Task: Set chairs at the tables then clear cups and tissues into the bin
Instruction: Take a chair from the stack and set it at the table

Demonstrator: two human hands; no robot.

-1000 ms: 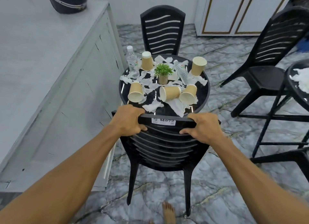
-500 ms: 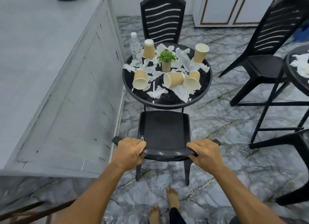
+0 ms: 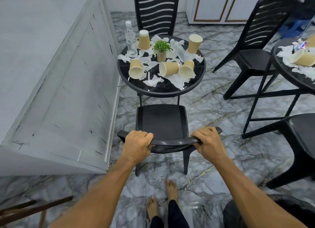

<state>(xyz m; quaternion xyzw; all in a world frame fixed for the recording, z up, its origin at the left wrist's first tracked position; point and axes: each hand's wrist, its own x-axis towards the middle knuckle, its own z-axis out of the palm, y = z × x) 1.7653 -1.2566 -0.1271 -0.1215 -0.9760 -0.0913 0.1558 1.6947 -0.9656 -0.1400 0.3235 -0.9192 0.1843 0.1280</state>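
Black chair (image 3: 162, 124), top rail gripped by left hand (image 3: 136, 145) and right hand (image 3: 207, 143) (fingers curled round), likely for steering toward the table (image 3: 162, 89).

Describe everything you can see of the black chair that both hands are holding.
The black chair looks like moulded plastic, with a squarish rimmed seat and a curved top rail. It stands upright on the marbled floor, two rear legs showing, seat facing the round table, close to its near edge. The left hand and right hand curl over the top rail near its ends.
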